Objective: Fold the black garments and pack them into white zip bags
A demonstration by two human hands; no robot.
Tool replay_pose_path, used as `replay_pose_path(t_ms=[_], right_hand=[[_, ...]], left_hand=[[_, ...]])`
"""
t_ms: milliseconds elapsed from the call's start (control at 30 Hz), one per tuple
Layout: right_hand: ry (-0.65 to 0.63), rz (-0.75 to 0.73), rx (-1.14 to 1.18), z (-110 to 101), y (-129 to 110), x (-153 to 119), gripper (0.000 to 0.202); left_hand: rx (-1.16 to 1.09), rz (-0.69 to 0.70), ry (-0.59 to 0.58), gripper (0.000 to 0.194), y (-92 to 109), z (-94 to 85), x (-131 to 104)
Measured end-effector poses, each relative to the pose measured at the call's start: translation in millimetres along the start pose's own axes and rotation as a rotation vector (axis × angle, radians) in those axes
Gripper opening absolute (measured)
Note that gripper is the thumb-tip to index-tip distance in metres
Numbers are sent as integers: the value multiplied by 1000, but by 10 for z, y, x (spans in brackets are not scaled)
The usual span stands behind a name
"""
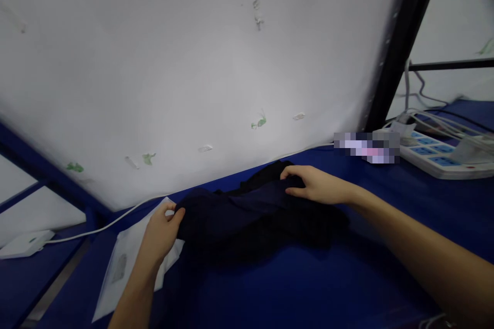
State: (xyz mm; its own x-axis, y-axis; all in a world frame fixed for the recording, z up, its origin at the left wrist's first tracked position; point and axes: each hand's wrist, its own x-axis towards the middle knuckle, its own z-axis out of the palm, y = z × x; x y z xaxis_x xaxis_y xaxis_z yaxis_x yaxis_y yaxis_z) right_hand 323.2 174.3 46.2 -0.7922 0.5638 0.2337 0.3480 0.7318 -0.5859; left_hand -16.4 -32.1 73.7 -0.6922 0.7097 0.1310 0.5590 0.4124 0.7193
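A dark navy and black cloth garment [247,213] lies bunched on the blue tabletop [270,288]; its exact kind I cannot make out. My left hand [162,229] pinches its left end between thumb and fingers. At the upper right of the fabric, my right hand [314,184] is closed on the cloth, thumb below and fingers curled over. Between the two hands the navy part stretches across, with blacker folds behind and in front of it. White papers in a clear sleeve [123,252] lie under and beside my left forearm.
Behind the table rises a white wall [216,72] with torn tape marks. A white power strip [443,157] with tangled cables sits at the right, near a blurred-out object [366,146]. A white cable [104,227] runs along the wall to a white box [25,244]. A dark post [405,41] stands right.
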Motion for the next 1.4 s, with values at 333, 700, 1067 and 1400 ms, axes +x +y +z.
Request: replay_pose_path(t_ms=[333,700,1067,1400], right_hand=[[-90,-92,-139,97,131,0,36],[-118,-95,-144,115,157,-3,38],[-108,-139,-152,132,97,-21,38],[-59,-110,-94,37,-18,-28,39]], left_hand=[[-111,51,-118,22,499,-37,-88],[-89,448,-588,20,812,85,-196],[401,866,-619,65,379,226,-235],[530,960,-347,50,633,-124,-133]])
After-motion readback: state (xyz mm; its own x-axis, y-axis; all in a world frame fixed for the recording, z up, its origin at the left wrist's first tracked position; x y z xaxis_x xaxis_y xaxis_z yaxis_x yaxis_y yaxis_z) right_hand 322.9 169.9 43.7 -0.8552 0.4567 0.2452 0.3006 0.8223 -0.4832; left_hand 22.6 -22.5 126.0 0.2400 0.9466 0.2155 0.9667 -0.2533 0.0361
